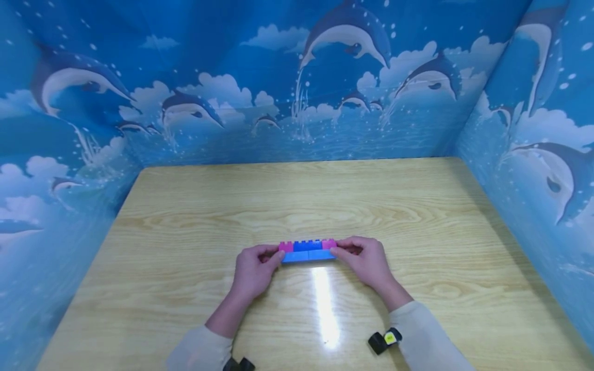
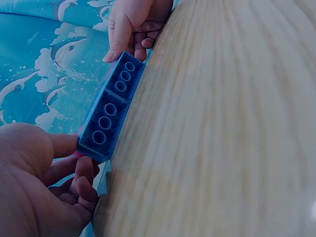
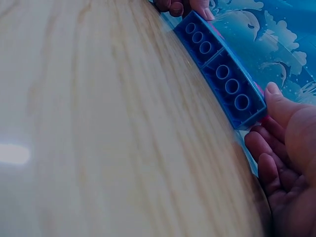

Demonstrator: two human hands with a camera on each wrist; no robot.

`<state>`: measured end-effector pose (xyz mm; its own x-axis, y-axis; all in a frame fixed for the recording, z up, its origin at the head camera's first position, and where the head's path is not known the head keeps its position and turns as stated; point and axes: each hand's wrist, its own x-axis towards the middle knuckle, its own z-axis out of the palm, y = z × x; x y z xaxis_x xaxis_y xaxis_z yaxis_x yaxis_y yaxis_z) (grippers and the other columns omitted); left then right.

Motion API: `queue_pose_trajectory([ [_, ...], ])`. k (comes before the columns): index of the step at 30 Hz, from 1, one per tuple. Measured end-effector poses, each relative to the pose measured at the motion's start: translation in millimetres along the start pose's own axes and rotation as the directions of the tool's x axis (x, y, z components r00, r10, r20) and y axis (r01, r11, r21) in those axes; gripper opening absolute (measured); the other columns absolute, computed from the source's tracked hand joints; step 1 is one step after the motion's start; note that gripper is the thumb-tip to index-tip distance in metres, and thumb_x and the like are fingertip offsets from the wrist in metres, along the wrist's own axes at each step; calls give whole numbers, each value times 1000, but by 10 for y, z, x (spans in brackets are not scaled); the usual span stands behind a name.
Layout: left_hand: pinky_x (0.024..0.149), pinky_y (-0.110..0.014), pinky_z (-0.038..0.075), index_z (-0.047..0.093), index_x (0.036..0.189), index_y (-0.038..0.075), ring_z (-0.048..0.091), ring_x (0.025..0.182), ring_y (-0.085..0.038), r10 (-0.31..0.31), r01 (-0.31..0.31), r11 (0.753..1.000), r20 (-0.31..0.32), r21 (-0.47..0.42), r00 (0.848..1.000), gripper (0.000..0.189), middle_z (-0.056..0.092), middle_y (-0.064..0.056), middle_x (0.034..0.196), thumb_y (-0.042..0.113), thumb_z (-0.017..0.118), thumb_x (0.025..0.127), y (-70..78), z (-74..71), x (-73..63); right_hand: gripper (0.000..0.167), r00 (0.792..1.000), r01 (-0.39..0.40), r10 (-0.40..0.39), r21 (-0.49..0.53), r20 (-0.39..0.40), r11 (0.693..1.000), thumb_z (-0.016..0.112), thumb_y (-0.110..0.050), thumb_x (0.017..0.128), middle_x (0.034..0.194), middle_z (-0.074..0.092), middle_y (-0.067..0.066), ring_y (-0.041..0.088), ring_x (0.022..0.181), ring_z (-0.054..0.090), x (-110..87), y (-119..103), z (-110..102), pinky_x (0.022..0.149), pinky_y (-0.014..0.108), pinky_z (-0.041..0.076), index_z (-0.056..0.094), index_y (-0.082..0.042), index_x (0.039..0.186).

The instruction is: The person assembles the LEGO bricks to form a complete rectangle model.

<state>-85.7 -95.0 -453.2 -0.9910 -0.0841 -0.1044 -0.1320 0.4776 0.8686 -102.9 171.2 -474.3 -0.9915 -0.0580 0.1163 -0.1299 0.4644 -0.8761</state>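
Between the hands, over the middle of the table, is a bar of joined toy building bricks. Two lighter blue bricks (image 1: pixel 295 256) lie end to end on its near side, and behind them runs a studded row of dark blue bricks (image 1: pixel 308 246) with a pink brick (image 1: pixel 285 247) at each end. My left hand (image 1: pixel 252 270) pinches the bar's left end between thumb and fingers. At the opposite end, my right hand (image 1: pixel 368 260) grips it likewise. Both wrist views show the hollow blue undersides (image 2: pixel 104 121) with round tubes, a seam (image 3: pixel 213 58) dividing them.
A wood-grain table (image 1: pixel 185 206) extends around the hands. Blue cloth with dolphins (image 1: pixel 260 77) stands along its back and sides. Dark wrist devices (image 1: pixel 378 341) sit by the sleeves (image 1: pixel 427 330). A bright reflection falls on the tabletop in front of the bricks.
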Motion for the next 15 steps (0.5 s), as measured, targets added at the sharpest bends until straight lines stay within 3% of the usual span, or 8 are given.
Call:
queue_pose_trajectory([
  [7, 64, -33, 49, 73, 113, 5, 54, 74, -19, -31, 31, 1000, 37, 6, 999, 29, 60, -3, 80, 18, 76, 88, 2, 9, 6, 17, 1000, -26, 26, -21, -2, 999, 83, -27, 84, 85, 73, -3, 13, 73, 67, 10, 2, 15, 65, 28, 56, 79, -12, 92],
  [15, 69, -35, 47, 71, 116, 3, 51, 79, -20, -12, 10, 1000, 50, 28, 999, 30, 58, -4, 87, 17, 73, 89, -6, 5, 12, 15, 1000, -3, 4, -42, 24, 999, 80, -22, 87, 92, 74, -1, 14, 75, 65, 8, -30, -6, 66, 29, 54, 79, -11, 98],
])
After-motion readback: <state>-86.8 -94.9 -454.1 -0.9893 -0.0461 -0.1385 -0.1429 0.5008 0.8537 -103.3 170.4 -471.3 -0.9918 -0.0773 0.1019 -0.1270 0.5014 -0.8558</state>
